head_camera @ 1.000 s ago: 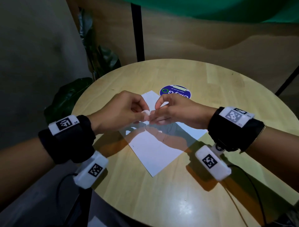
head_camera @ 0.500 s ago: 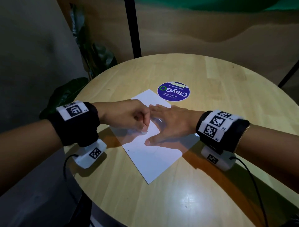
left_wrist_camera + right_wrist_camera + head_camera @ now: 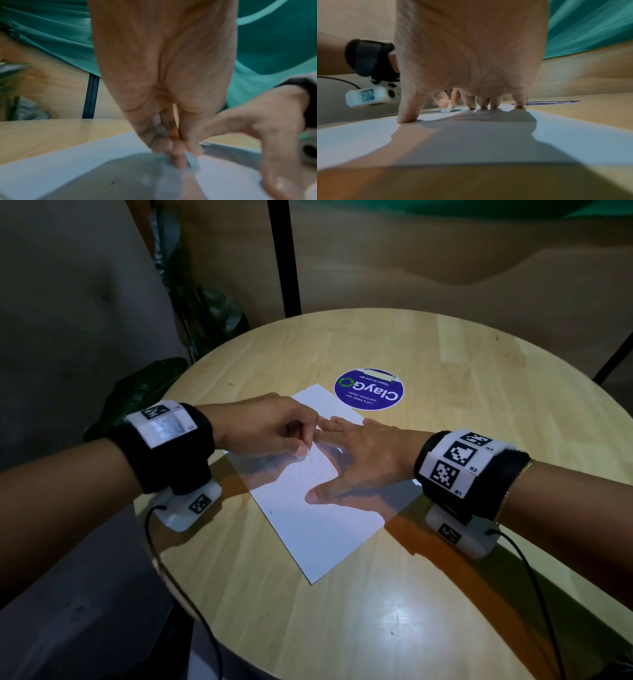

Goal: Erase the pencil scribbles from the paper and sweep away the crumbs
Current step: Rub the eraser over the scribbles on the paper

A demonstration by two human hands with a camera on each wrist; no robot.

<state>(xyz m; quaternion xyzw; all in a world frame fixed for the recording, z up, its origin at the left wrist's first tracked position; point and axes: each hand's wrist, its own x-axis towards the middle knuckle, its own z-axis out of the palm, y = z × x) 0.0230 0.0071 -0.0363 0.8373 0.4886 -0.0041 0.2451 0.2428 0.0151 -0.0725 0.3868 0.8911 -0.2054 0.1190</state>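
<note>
Our left hand (image 3: 270, 429) pinches the eraser (image 3: 446, 109) onto the paper (image 3: 322, 539), beside our flat right hand (image 3: 370, 460) pressing it down.

White paper (image 3: 318, 529) lies flat and skewed, under both hands, faint pencil scribbles (image 3: 310, 465) between them. Small white eraser (image 3: 446, 109) pinched in left fingertips, its end touching paper just beside right fingers.
</note>
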